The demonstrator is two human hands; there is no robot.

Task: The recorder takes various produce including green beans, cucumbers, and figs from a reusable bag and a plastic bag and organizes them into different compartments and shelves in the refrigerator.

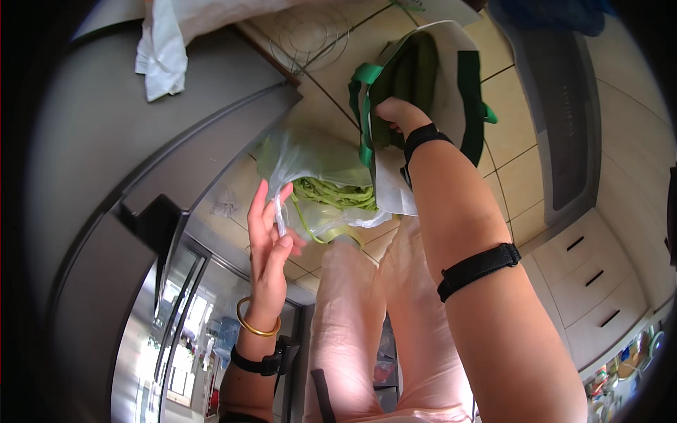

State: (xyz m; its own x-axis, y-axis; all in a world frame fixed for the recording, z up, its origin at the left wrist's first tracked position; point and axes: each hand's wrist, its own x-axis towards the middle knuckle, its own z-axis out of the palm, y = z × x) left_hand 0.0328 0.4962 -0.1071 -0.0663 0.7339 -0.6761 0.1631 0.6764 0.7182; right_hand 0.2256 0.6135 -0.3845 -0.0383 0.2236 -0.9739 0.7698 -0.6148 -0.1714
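Observation:
My left hand (pixel 268 240) has the handle of a thin clear plastic bag (pixel 317 153) looped between its spread fingers. Long green beans (pixel 338 194) show in the bag's mouth, and one strand hangs out. My right hand (pixel 398 112) reaches into a white shopping bag (pixel 392 187) with green handles (pixel 365 113). Long dark green vegetables (pixel 418 69) lie inside it, against my right hand. Its fingertips are partly hidden, so I cannot tell whether they grip anything. The two bags stand side by side on the tiled floor.
At left stands a grey cabinet-like surface (pixel 95 137) with a white plastic bag (pixel 164 58) on top. A wire rack (pixel 309 39) sits on the floor tiles (pixel 518 158). White drawers (pixel 592 280) and a grey panel (pixel 568 132) flank the right side.

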